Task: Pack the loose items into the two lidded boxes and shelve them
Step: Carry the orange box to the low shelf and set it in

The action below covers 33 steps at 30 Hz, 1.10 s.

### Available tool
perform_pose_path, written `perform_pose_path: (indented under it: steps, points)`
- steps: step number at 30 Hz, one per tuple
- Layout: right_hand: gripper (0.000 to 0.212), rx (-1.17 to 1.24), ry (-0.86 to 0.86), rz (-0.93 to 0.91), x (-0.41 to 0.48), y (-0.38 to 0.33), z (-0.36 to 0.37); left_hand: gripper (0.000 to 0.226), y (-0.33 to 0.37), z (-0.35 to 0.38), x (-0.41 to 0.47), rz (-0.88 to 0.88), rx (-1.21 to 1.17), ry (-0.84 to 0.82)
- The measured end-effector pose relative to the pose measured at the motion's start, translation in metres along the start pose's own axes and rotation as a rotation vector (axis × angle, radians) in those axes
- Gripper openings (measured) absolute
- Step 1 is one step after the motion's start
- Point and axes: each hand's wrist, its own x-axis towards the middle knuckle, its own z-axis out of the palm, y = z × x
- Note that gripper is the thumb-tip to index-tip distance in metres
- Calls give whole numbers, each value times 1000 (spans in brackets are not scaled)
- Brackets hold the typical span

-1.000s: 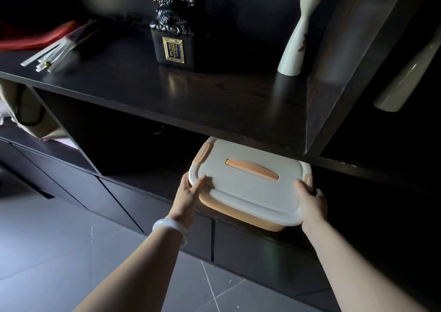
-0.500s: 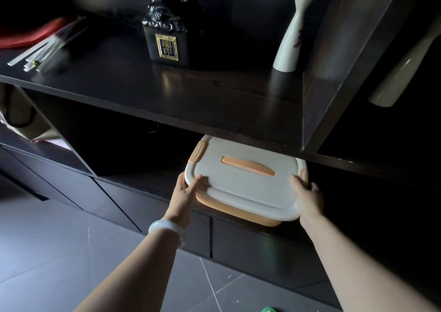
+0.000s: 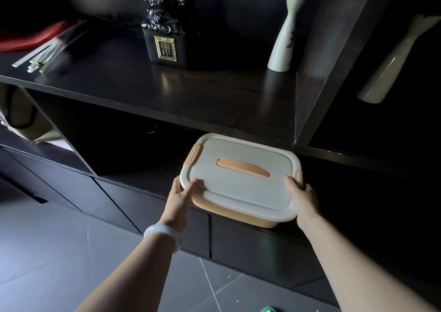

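An orange box with a white lid and an orange handle (image 3: 241,180) sits at the mouth of the lower shelf opening (image 3: 148,168) of a dark cabinet, its near edge sticking out past the shelf front. My left hand (image 3: 181,194) grips the box's near left corner, thumb on the lid. On the near right corner my right hand (image 3: 303,199) holds the rim beside an orange clasp. The box's far edge is hidden under the upper shelf board. A second box is not in view.
On the upper shelf (image 3: 191,89) stand a black figurine on a plinth (image 3: 164,37) and a white vase (image 3: 284,37); clear sticks (image 3: 45,51) lie at its left. A vertical divider (image 3: 322,61) rises right of the vase. Drawer fronts (image 3: 250,247) and grey floor tiles lie below.
The box and both hands have shifted slightly; more of the lid shows from under the upper shelf. The view has tilted down a little.
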Motion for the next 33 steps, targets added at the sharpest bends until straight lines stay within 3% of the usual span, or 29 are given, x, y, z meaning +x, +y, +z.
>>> perform_pose_path:
  steps: [5, 10, 16, 33]
  points:
    - [81, -6, -4, -6, 1, 1, 0, 54, -6, 9, -8, -21, 74, 107]
    - [75, -17, 2, -15, -1, -2, -1, 62, -17, 33, -28, -164, 31, 167]
    - [74, -22, -16, -32, -3, -3, -2, 32, -13, 46, -36, -317, -137, 175]
    - [79, 2, -48, -24, 0, 0, -3, 22, -9, 44, -40, -295, -205, 149]
